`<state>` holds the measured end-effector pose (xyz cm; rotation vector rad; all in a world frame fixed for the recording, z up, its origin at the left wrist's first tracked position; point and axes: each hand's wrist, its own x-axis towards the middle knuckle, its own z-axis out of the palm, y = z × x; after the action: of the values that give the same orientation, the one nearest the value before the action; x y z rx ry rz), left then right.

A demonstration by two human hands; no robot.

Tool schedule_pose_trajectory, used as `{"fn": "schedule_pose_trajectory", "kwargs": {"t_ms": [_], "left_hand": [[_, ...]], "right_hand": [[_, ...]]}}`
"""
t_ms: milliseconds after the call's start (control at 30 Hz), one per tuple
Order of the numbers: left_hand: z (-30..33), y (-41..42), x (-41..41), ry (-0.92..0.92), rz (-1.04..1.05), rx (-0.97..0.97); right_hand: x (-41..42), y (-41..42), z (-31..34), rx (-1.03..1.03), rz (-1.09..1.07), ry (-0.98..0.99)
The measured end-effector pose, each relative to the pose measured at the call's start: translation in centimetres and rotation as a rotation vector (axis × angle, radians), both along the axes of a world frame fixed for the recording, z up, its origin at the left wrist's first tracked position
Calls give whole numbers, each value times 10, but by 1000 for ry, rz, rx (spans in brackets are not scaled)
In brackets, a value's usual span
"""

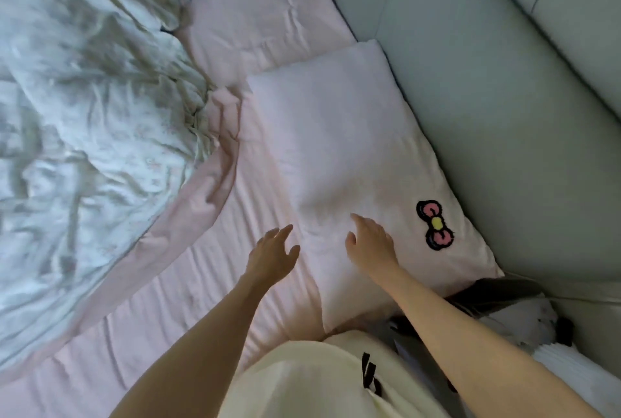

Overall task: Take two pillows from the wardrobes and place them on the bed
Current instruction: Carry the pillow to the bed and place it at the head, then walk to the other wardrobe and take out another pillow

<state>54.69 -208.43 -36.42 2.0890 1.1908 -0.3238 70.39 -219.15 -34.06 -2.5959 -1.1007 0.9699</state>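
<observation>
Pink pillow down flat on the bed sheet, long side vs the padded headboard. Pale, plush, w/ a pink-yellow bow patch near one corner. Right hand over its near end, fingers loose, gripping nothing; contact unclear. Left hand spread above the sheet, also free. Looks light, squashy — best grabbed by the short edges or corners. Rumpled duvet alongside.

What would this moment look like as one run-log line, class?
pillow: flat on bed, beside headboard | left hand: open, at pillow edge | right hand: open, over pillow | blanket: bunched left
</observation>
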Motion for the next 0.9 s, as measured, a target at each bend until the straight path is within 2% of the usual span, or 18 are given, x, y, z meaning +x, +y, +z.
{"fn": "schedule_pose_trajectory", "kwargs": {"t_ms": [167,333,433,600,767,900], "left_hand": [[41,14,-119,-79,189,88],[69,4,-301,-118,414,199],[84,-8,-402,-93,544,233],[102,-48,-587,-16,912,289],[104,-87,-709,-3,1246,298],[101,-100,-797,23,1409,320]], "right_hand": [[-105,48,34,81,198,54],[-274,73,51,173,414,84],[-372,82,57,214,546,121],[-555,99,70,207,860,192],[-690,116,69,187,1078,205],[-796,137,61,192,1223,202]]}}
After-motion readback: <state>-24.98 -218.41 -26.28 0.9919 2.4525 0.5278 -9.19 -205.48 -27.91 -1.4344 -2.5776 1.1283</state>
